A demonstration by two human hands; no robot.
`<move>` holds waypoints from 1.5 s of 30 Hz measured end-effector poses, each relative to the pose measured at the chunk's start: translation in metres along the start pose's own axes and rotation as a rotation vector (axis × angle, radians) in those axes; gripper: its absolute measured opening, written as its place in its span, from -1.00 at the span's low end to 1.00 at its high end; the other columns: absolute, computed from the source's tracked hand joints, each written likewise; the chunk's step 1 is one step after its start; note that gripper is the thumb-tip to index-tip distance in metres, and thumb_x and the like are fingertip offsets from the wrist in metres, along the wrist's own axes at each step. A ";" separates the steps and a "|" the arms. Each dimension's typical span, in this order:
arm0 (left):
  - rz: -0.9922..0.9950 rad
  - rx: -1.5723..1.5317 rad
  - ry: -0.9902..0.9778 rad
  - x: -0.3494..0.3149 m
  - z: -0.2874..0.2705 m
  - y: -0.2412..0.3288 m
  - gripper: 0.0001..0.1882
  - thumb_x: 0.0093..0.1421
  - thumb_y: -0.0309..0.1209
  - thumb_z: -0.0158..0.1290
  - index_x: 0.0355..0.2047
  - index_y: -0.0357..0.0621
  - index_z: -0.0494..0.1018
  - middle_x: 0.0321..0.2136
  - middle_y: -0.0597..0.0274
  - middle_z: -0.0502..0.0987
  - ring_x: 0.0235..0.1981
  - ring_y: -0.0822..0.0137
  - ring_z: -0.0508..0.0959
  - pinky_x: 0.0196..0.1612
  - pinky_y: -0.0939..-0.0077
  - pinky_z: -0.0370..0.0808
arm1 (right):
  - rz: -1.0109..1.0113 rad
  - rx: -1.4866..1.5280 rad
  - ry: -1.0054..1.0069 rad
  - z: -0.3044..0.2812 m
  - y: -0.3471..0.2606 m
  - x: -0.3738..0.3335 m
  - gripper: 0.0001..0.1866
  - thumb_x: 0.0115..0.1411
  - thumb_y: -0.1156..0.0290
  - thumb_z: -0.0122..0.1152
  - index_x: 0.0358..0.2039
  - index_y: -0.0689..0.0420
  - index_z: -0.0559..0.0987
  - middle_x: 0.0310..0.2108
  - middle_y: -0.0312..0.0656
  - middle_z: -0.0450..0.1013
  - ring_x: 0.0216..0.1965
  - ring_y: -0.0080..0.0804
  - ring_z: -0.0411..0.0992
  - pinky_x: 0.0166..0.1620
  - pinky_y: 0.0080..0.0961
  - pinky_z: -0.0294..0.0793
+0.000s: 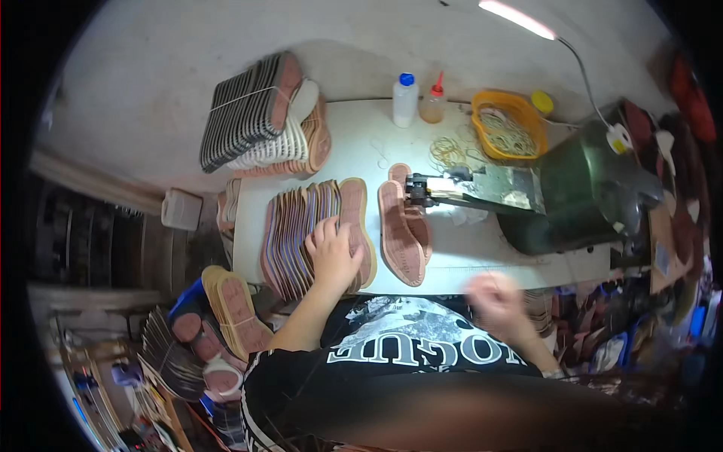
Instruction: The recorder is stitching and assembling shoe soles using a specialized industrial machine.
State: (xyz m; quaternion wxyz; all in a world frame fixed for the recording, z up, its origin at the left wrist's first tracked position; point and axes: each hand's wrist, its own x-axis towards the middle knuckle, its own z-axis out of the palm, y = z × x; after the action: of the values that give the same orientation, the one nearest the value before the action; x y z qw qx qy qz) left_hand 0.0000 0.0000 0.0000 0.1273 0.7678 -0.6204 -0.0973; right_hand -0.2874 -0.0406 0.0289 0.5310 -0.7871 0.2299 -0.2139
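My left hand [335,255] rests with spread fingers on a long row of shoe insoles [290,237], stacked on edge and leaning together. Its fingertips touch the near face of the reddish-brown insole [353,197] with a yellowish rim at the row's right end. Two more brown insoles lie to the right, the front insole [402,241] partly covering the other, beside the sewing machine's head [422,190]. Over the table's front edge hovers my right hand [493,297], smeared by motion. Whether it holds anything cannot be made out.
Bundled insoles [252,105] pile up at the back left. A white bottle [405,102], a red-tipped bottle [434,104] and a yellow basket [512,105] of rubber bands stand along the back. The green machine body [576,188] fills the table's right side. More insoles [233,305] lie below left.
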 end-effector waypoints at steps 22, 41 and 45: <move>-0.060 -1.555 0.164 0.055 -0.018 -0.011 -0.50 0.26 -0.28 0.02 0.11 -0.30 0.22 0.10 -0.01 0.29 0.09 0.23 0.32 0.16 0.34 0.22 | 0.004 -0.186 -0.135 0.000 -0.058 0.118 -0.66 0.09 0.24 0.21 -0.54 0.31 0.47 -0.55 -0.09 0.42 -0.50 -0.25 0.41 -0.37 -0.35 0.38; 0.209 -1.546 -0.233 0.091 -0.053 0.071 -0.73 0.15 -0.45 0.10 -0.17 -0.35 0.45 -0.29 0.21 0.57 -0.29 0.47 0.54 -0.17 0.61 0.46 | 0.184 0.647 -0.154 -0.053 -0.053 0.116 -0.60 0.28 0.11 0.03 -0.16 0.22 0.51 -0.30 -0.26 0.49 -0.24 -0.53 0.41 -0.16 -0.48 0.43; 0.149 -1.348 -0.102 0.091 -0.048 0.083 -0.75 0.16 -0.45 0.11 -0.19 -0.36 0.47 -0.28 0.17 0.58 -0.26 0.45 0.55 -0.14 0.56 0.46 | 0.115 -0.022 0.148 -0.049 -0.037 0.114 -0.69 0.24 0.25 0.03 -0.30 0.30 0.49 -0.47 0.01 0.45 -0.42 -0.31 0.41 -0.28 -0.42 0.39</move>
State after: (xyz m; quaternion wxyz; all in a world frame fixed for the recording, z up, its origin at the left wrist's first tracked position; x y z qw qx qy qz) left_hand -0.0429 -0.1022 0.0730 0.5548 0.4702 -0.4807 -0.4898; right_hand -0.2192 -0.1321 0.0906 0.5152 -0.7606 0.3154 -0.2380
